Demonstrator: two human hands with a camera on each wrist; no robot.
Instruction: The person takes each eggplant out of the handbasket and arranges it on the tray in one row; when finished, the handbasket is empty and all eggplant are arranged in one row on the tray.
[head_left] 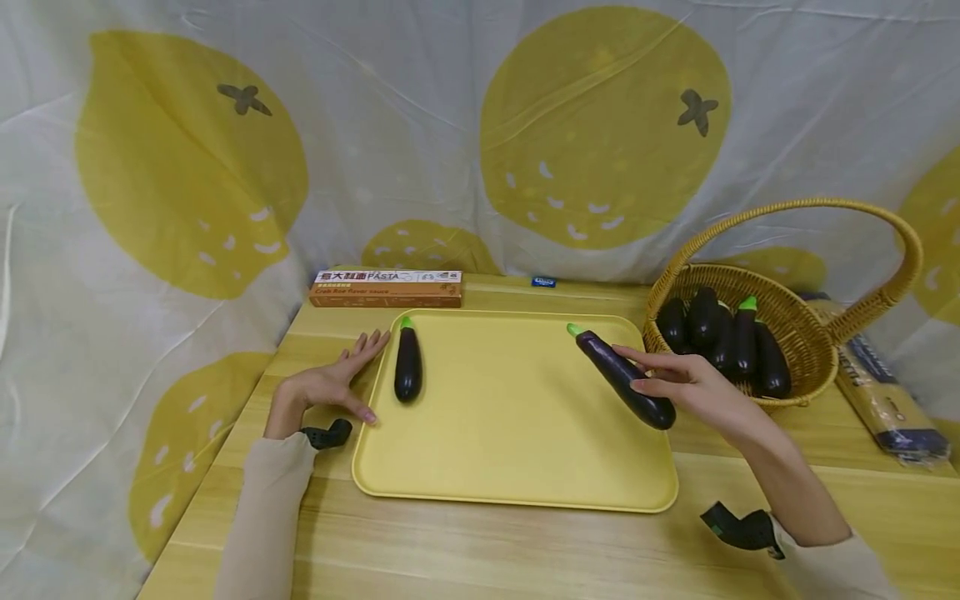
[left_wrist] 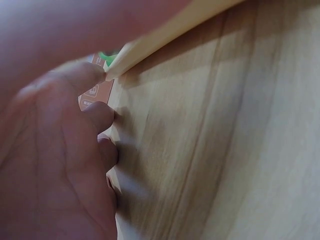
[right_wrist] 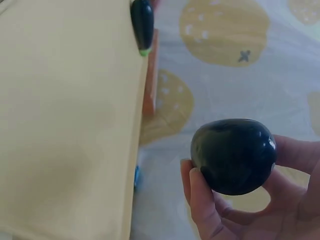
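Note:
My right hand [head_left: 693,390] grips a long dark purple eggplant [head_left: 618,375] above the right part of the yellow tray [head_left: 495,417]; its green stem end points up and left. In the right wrist view the rounded end of this eggplant [right_wrist: 234,156] sits between thumb and fingers. My left hand [head_left: 330,385] rests at the tray's left edge, fingers spread, with thumb and index fingertip right at the rim. A second eggplant [head_left: 408,362] lies on the tray near that hand, its green stem toward the back.
At the right stands a wicker basket [head_left: 806,367] with a tall handle, holding several eggplants [head_left: 723,337]. Beside it lies a plastic-wrapped package [head_left: 885,396]. A pasta box [head_left: 386,288] and a small blue packet [head_left: 543,282] lie behind the tray, before a lemon-print curtain [head_left: 405,125].

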